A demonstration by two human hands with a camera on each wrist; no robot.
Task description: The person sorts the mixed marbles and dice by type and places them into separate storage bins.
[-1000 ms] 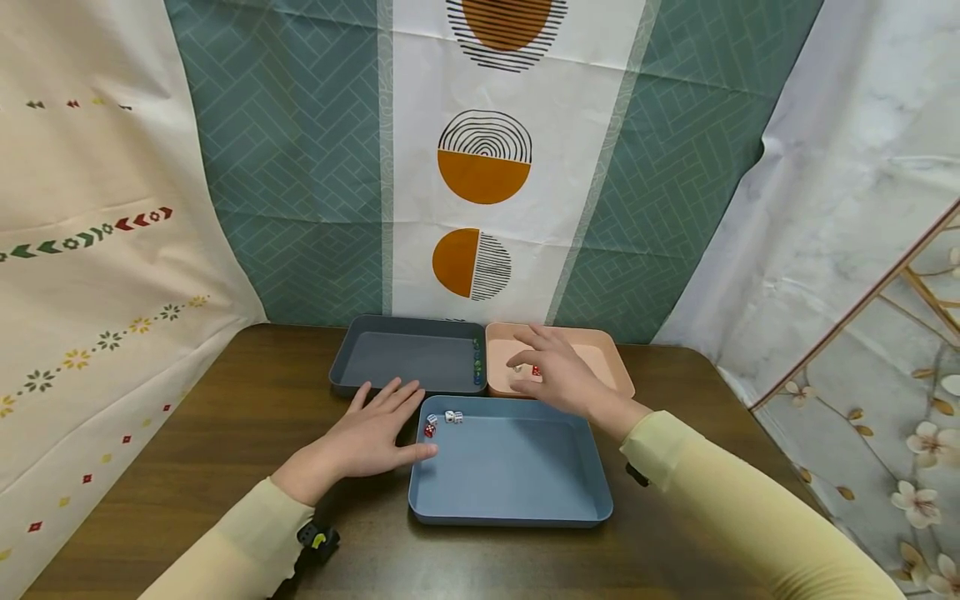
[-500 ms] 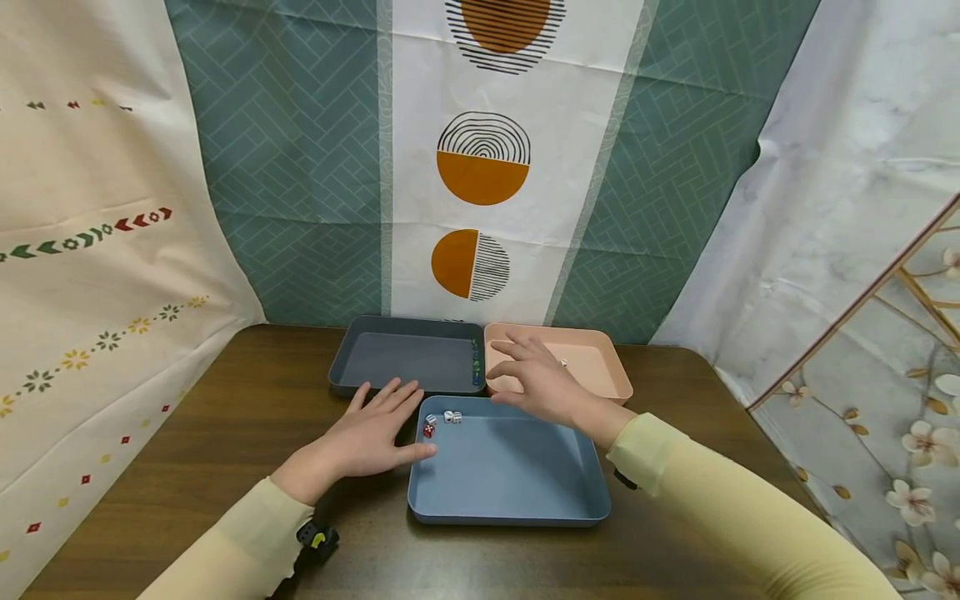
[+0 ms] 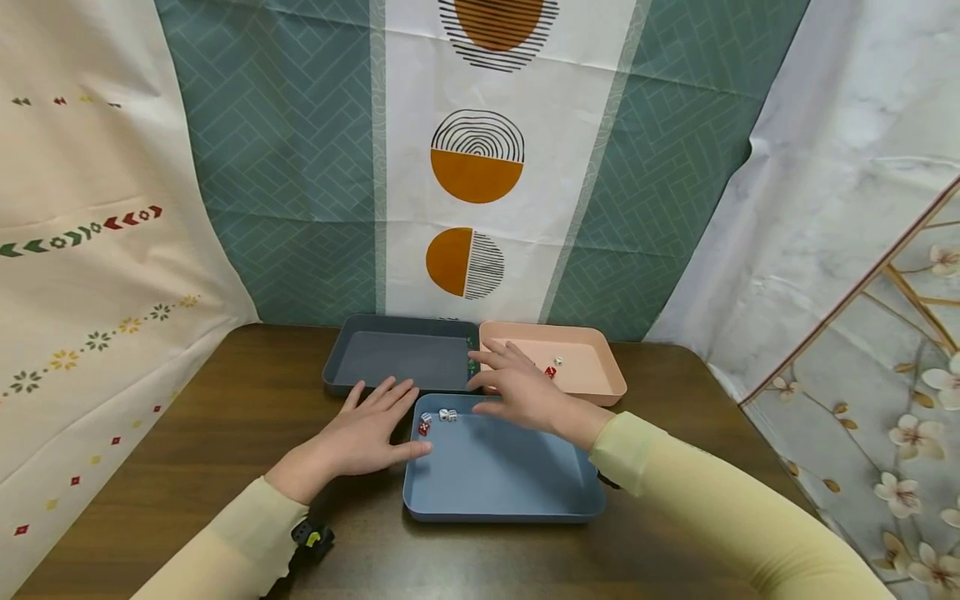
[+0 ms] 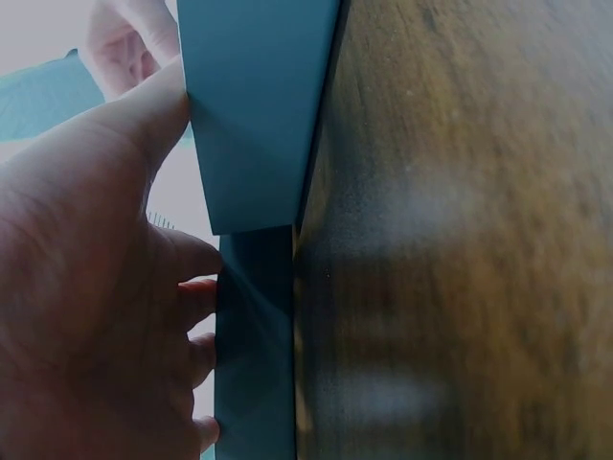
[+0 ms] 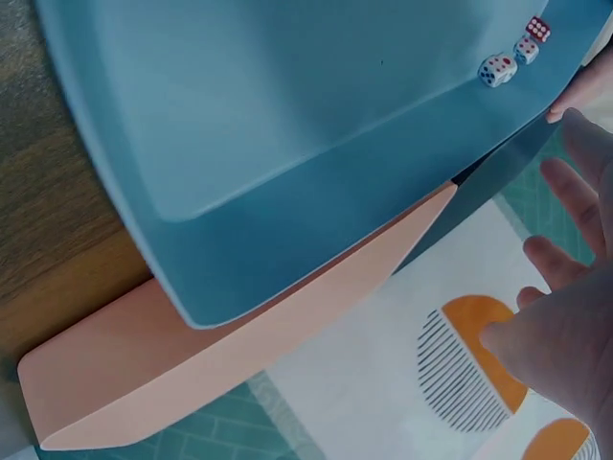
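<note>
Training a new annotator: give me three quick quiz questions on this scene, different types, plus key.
1. True or false: the left hand is clenched into a fist.
2. Multiple choice: which tray sits lowest in the head view? A) pink B) blue C) dark grey
3. Fill in: in the pink tray, the red die lies near a ____ die.

Key:
1. False; its fingers are spread.
2. B, the blue tray.
3. White; the white die is just beyond it.
</note>
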